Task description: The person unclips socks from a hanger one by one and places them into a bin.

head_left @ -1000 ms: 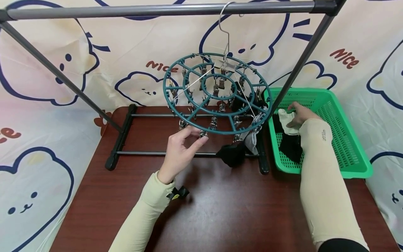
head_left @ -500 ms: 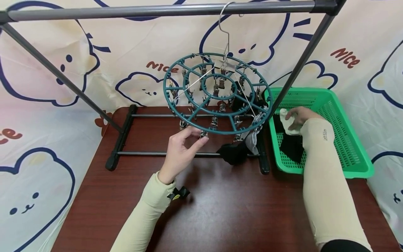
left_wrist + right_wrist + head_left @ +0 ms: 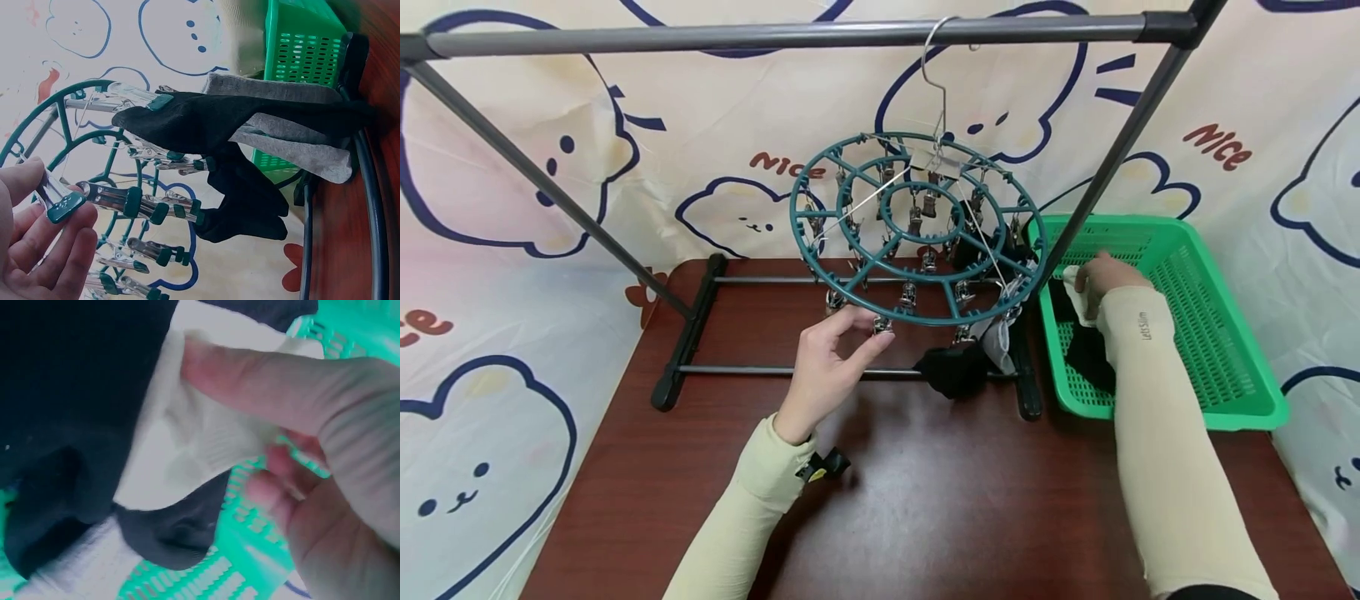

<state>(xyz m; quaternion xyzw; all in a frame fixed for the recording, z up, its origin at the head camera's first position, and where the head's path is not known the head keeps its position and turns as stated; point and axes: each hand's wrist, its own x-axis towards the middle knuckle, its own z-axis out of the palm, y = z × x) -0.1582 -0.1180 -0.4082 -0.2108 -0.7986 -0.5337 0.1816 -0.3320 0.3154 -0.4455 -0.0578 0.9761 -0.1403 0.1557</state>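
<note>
Near the front rim of a round green clip hanger (image 3: 874, 279), my left hand (image 3: 822, 367) pinches a metal clip (image 3: 64, 206) with green tips between thumb and fingers. That clip holds no cloth. Inside the green basket, my right hand (image 3: 1111, 277) grips a white sock (image 3: 200, 437), with the thumb pressed on top of it. Black socks (image 3: 1090, 358) lie in the basket beside and under the white one. On the hanger's right side hang a black sock (image 3: 187, 122) and a grey sock (image 3: 294, 94), held by clips.
The hanger hooks over the top bar (image 3: 700, 37) of a grey rack, whose black foot (image 3: 1028, 392) stands near the basket (image 3: 1247, 419). Several other clips dangle from the rings. A brown table (image 3: 925, 500) lies underneath, and a printed cloth (image 3: 715, 108) covers the back.
My right hand has shifted slightly left and turned over the white sock, hiding more of it in the head view. My left hand stays on the same clip.
</note>
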